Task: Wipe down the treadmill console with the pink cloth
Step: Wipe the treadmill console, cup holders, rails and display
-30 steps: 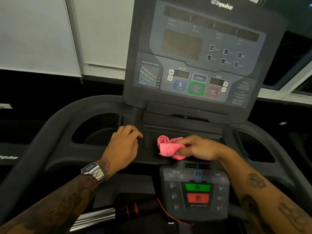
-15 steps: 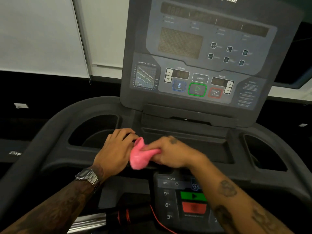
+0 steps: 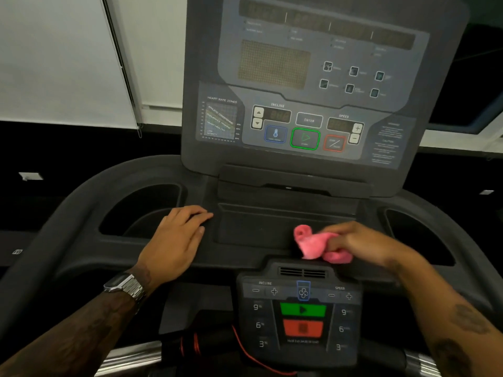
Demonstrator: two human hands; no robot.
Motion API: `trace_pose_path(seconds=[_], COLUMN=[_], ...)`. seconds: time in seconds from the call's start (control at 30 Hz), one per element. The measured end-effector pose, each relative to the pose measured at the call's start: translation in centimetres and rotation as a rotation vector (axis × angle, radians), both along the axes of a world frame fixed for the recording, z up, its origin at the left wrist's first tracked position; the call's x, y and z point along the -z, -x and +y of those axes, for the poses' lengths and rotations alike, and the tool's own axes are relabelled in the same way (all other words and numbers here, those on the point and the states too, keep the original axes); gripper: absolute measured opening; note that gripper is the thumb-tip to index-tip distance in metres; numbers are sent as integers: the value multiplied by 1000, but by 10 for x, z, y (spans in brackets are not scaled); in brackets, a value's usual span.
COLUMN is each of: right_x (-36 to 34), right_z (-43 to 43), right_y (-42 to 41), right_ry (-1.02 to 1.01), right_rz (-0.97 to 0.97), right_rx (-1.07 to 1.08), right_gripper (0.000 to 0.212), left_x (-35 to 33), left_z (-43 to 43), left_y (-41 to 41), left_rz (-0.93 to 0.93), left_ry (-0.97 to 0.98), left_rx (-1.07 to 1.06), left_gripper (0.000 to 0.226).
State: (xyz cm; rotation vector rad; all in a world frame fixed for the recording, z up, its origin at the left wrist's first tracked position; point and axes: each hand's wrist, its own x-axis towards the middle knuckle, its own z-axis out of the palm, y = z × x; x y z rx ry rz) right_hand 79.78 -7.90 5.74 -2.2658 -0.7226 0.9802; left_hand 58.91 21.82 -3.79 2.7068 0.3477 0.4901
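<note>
While the left hand [image 3: 177, 240] rests flat and open on the dark tray of the treadmill console [image 3: 285, 227], gripping nothing, the right hand [image 3: 362, 243] pinches the bunched pink cloth [image 3: 318, 244] between thumb and fingers. Half a second ago the cloth was almost touching the left hand; now it sits just above the small keypad [image 3: 299, 314], right of centre on the tray. That suggests a left-to-right stroke along the tray's front edge. By my reckoning the upright display panel [image 3: 313, 77] beyond the tray is yet to be wiped
</note>
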Motion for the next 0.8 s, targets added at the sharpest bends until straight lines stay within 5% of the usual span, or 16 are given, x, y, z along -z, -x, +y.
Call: trace_pose_path(seconds=[0.17,0.23,0.3,0.4,0.5,0.67,0.8], right_x=[-8,-3,9,17,29,23,-1], right_z=[-31,-16,10,65,117,128,61], right_y=[-21,-7,14,50,85,96,50], right_ry=[8,-75,67,345,352,-15,-1], right_rz=[-351,-328,-369,-706,-817,-414,-147], right_rx=[216,246,62,-239,-406,-448,-258], right_gripper=[26,20,19,45,52,45,52], left_x=[0,0,0,0,1,5,4], left_z=[-1,-2,-2,-2,-2,1,0], left_y=[-1,-1,-1,-2,-3,-2,0], left_rz=[-18,-12,-5,-2,-4,-12,-11], left_ry=[1,-9,-16,-19,-22,-22,-9], left_rx=[-2,-8,-14,-20,-15,4,-6], left_gripper=[43,43,43,44,44,44,46])
